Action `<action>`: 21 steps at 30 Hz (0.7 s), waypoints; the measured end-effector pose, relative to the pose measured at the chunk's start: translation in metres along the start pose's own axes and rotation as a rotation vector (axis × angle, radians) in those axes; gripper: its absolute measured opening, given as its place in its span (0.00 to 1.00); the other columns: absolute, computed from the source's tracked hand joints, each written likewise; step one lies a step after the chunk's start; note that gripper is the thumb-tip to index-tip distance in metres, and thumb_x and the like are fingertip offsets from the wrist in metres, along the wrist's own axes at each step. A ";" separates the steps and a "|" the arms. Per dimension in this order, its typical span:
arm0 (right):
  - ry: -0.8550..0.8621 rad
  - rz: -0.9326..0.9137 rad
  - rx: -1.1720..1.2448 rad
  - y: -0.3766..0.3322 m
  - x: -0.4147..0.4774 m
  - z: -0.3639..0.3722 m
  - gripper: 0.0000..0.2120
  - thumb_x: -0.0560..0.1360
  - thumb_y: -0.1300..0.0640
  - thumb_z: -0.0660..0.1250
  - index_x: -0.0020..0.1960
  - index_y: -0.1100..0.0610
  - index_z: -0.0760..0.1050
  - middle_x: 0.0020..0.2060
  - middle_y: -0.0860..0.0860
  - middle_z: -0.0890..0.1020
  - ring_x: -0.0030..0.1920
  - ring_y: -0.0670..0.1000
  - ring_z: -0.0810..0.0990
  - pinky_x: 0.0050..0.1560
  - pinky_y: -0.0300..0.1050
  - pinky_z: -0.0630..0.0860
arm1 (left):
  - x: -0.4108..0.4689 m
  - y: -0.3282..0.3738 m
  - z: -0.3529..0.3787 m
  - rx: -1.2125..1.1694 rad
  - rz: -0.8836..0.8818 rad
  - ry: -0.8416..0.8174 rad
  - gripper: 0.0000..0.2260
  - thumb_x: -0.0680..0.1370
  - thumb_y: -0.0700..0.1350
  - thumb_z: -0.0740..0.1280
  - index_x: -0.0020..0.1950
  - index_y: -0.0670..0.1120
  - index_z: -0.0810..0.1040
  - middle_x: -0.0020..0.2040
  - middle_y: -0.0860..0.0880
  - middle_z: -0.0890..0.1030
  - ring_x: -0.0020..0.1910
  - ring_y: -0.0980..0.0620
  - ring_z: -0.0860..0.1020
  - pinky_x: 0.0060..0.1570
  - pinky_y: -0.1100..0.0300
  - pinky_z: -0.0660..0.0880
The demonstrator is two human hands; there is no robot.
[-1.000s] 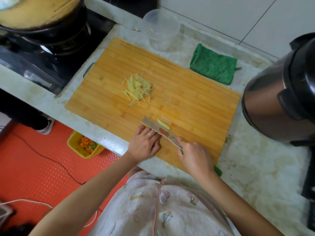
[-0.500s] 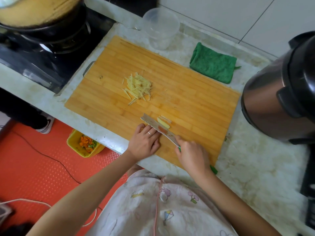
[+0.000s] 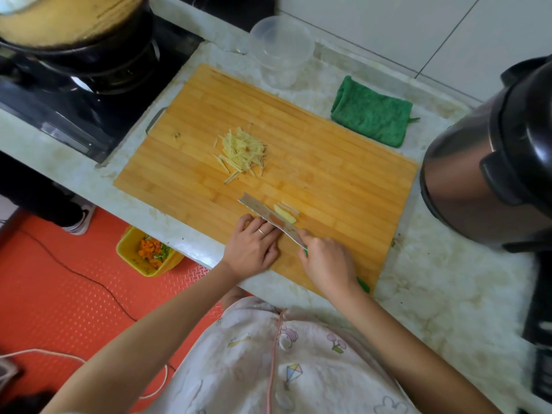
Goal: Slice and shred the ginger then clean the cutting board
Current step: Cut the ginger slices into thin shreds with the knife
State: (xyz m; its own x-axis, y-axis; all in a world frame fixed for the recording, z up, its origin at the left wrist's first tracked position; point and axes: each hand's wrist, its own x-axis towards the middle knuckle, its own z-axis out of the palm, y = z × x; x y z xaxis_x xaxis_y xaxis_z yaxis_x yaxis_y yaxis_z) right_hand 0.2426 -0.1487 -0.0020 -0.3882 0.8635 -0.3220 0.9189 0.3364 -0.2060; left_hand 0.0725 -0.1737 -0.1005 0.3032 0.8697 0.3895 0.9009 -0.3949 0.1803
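Shredding stage, head view. Your right hand (image 3: 327, 264) is wrapped around the green handle of the knife (image 3: 270, 220), whose blade stands edge-down near the near edge of the cutting board (image 3: 343, 174), angled away to the left. Your left hand (image 3: 252, 249) lies on the board with its fingers drawn together and bent, knuckles against the blade's flank, probably to guide the cut and keep the tips clear. Whether those fingers pin any ginger cannot be told, since the blade hides that spot. On the blade's far side lie a few ginger slices (image 3: 283, 213), just beside the steel; the finished ginger shreds (image 3: 243, 153) sit in a loose heap at the board's centre, well apart, which leaves room for cutting. A folded green cloth (image 3: 372, 115) waits on the counter off the board's far right corner, likely for wiping the board afterwards, and a clear plastic container (image 3: 280, 52) stands at the far edge. A reddish mark on the blade is illegible — no other writing can be read.
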 end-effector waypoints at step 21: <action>0.362 0.324 0.679 0.051 -0.020 -0.016 0.18 0.76 0.61 0.64 0.28 0.54 0.67 0.19 0.47 0.63 0.21 0.47 0.63 0.23 0.39 0.56 | 0.116 -0.020 -0.011 -0.186 0.197 -0.709 0.05 0.74 0.36 0.64 0.45 0.43 0.78 0.51 0.44 0.76 0.51 0.43 0.73 0.31 0.60 0.63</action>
State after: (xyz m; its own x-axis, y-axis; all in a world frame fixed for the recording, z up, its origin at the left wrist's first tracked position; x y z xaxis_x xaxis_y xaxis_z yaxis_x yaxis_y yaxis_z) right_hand 0.2985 -0.1426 0.0081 0.0414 0.9849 -0.1678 0.6946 -0.1491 -0.7038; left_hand 0.0860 -0.0679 -0.0486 0.6364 0.7356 -0.2320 0.7615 -0.5513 0.3409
